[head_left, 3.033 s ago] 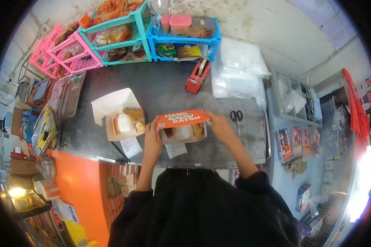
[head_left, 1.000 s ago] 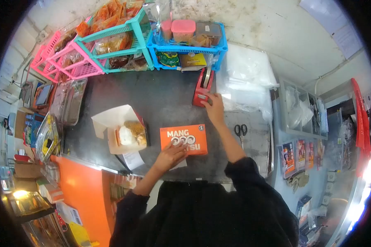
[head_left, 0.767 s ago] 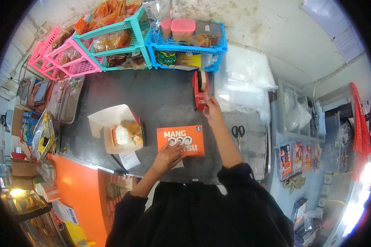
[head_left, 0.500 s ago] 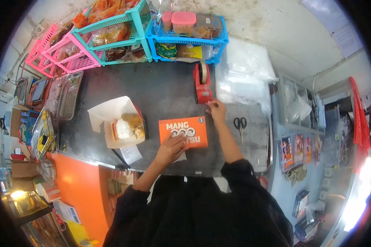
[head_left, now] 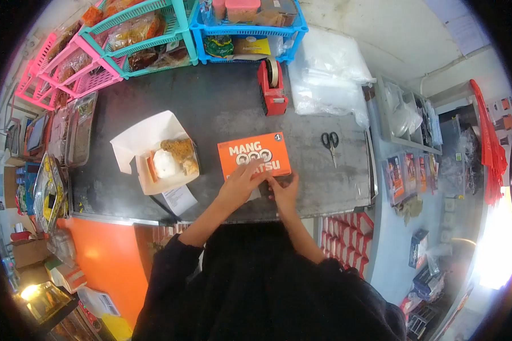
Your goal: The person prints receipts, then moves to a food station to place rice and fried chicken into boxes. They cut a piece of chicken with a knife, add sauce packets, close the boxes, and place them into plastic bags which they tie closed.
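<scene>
A closed orange box (head_left: 239,149) with white lettering lies on the dark counter. My left hand (head_left: 242,181) rests on its front part, fingers together and touching the lid. At the box's front right edge is my right hand (head_left: 283,188), its fingers bent close to my left fingertips; whether a small piece of tape is between them is too small to tell. An open white box (head_left: 148,136) with rice (head_left: 166,165) and fried food (head_left: 178,149) stands to the left. Behind the orange box is a red tape dispenser (head_left: 274,102).
Black scissors (head_left: 330,142) lie right of the orange box. A printed paper slip (head_left: 179,200) sits by the open box. Clear plastic bags (head_left: 330,96) are stacked at the back right, beside a blue rack (head_left: 247,34). Metal trays (head_left: 81,133) line the left edge.
My right hand has moved from the tape dispenser to the front right edge of the orange box. The head view has shifted, so the counter items appear higher.
</scene>
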Tool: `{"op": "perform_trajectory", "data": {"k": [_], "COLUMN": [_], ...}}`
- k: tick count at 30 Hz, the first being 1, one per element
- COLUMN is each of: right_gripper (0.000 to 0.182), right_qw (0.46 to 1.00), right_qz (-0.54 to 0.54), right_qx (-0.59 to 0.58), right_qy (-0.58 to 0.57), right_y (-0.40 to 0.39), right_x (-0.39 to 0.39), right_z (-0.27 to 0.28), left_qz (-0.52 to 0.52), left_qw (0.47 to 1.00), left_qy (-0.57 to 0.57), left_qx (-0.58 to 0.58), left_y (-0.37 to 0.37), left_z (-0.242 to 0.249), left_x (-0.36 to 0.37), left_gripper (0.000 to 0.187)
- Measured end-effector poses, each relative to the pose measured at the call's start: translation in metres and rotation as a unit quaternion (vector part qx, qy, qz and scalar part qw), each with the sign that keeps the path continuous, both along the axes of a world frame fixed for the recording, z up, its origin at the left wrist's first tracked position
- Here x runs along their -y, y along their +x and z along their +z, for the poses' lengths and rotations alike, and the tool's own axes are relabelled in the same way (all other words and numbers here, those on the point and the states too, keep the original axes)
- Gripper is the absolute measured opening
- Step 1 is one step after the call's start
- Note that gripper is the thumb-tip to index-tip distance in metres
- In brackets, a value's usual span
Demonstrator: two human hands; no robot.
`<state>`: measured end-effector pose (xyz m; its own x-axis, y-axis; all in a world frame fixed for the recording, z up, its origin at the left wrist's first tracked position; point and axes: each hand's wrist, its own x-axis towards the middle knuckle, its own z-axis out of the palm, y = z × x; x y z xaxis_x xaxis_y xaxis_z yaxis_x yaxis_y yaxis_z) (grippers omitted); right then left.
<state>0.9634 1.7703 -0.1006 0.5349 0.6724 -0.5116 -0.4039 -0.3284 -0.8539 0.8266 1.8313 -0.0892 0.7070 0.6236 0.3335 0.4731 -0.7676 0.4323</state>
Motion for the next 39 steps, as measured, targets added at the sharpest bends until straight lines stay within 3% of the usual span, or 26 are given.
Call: {"op": "perform_trajectory", "data": {"k": [2,3,5,6,8,10,11,12,13,14,16,17,19,21,23,24,25,26,28,29,30,31,32,33,35,39], "right_gripper": [0.06,0.06,0.045,0.045,0.035,0.032,0.03,0.03,0.029,0.028,0.023,0.031,0.028,0.024,0.021,0.023,0.024,0.024,0.023,0.023,0.02,0.018,0.013,0.013,0.015,0.013], "right_qw": [0.975,0.975,0.867,0.867,0.795,0.826,0.851,0.85,0.888,0.879,0.852,0.819,0.753,0.867,0.861,0.839,0.812,0.813,0.926,0.924,0.971,0.963,0.948,0.947,0.965,0.975], "right_qz": [0.091,0.091,0.252,0.253,0.308,0.335,0.362,0.363,0.401,0.419,0.51,0.569,0.634,0.454,0.252,0.191,0.127,0.131,0.226,0.235,0.188,0.129,0.116,0.122,0.207,0.195], "right_qx": [0.203,0.204,0.426,0.427,0.514,0.444,0.37,0.371,0.158,-0.063,0.037,0.072,0.163,0.202,0.427,0.489,0.544,0.54,0.286,0.281,0.053,-0.179,-0.231,-0.235,-0.036,0.033], "right_qy": [-0.021,-0.017,-0.055,-0.051,-0.088,-0.088,-0.091,-0.09,-0.159,-0.219,-0.112,-0.014,0.071,0.017,0.116,0.142,0.168,0.177,0.101,0.105,0.138,0.158,0.184,0.183,0.16,0.097], "right_y": [0.005,0.0,-0.017,-0.023,-0.03,-0.018,-0.011,-0.005,0.001,0.006,0.001,0.01,0.037,0.059,0.076,0.08,0.081,0.084,0.087,0.089,0.089,0.086,0.087,0.089,0.1,0.103], "right_x": [0.011,0.014,0.026,0.023,0.019,0.004,0.0,-0.001,-0.001,-0.001,0.016,0.023,-0.006,-0.051,-0.109,-0.137,-0.16,-0.178,-0.204,-0.206,-0.201,-0.193,-0.18,-0.172,-0.164,-0.166], "right_z": [-0.013,-0.013,-0.011,-0.011,-0.015,-0.037,-0.044,-0.038,-0.032,-0.025,0.022,0.014,0.069,0.098,0.08,0.063,0.043,0.02,-0.01,-0.017,-0.017,-0.009,0.002,-0.002,-0.013,-0.027], "left_qz": [0.003,0.009,0.059,0.105,0.194,0.328,0.329,0.359,0.354,0.353,0.282,0.281,0.311,0.3,0.355,0.361,0.439,0.497,0.462,0.418,0.427,0.423,0.418,0.424,0.448,0.474], "left_qw": [0.999,0.998,0.997,0.991,0.975,0.884,0.884,0.731,0.512,0.513,0.378,0.377,0.636,0.777,0.835,0.833,0.865,0.86,0.886,0.907,0.903,0.904,0.904,0.901,0.889,0.876], "left_qy": [-0.028,-0.047,-0.046,-0.047,-0.059,-0.237,-0.236,-0.485,-0.688,-0.686,-0.771,-0.769,-0.605,-0.434,-0.333,-0.328,-0.15,0.035,0.027,0.008,0.008,-0.035,-0.078,-0.077,-0.05,-0.052], "left_qx": [-0.016,-0.031,0.018,0.068,0.09,0.234,0.235,0.319,0.374,0.377,0.428,0.432,0.363,0.344,0.259,0.262,0.192,0.111,0.033,-0.045,-0.049,-0.045,-0.04,-0.042,-0.079,-0.066], "left_y": [0.001,0.002,-0.003,-0.005,-0.024,-0.035,-0.041,-0.048,-0.05,-0.049,-0.039,-0.032,-0.017,-0.008,0.0,0.007,0.015,0.02,0.016,0.014,0.015,0.017,0.019,0.022,0.029,0.039], "left_z": [0.004,0.009,0.026,0.031,0.03,0.003,-0.004,-0.004,-0.005,-0.006,0.018,0.024,0.033,0.031,0.037,0.037,0.037,0.035,0.025,0.019,0.015,0.013,0.01,0.01,0.009,0.012], "left_x": [0.005,0.003,0.016,0.026,0.053,0.084,0.09,0.091,0.09,0.091,0.085,0.081,0.067,0.037,0.014,0.011,0.011,0.008,0.012,0.018,0.022,0.025,0.027,0.029,0.032,0.034], "left_gripper": [0.044,0.042,0.042,0.042,0.044,0.044,0.044,0.044,0.045,0.045,0.043,0.043,0.031,0.025,0.034,0.034,0.042,0.05,0.056,0.061,0.061,0.059,0.059,0.059,0.058,0.058]}}
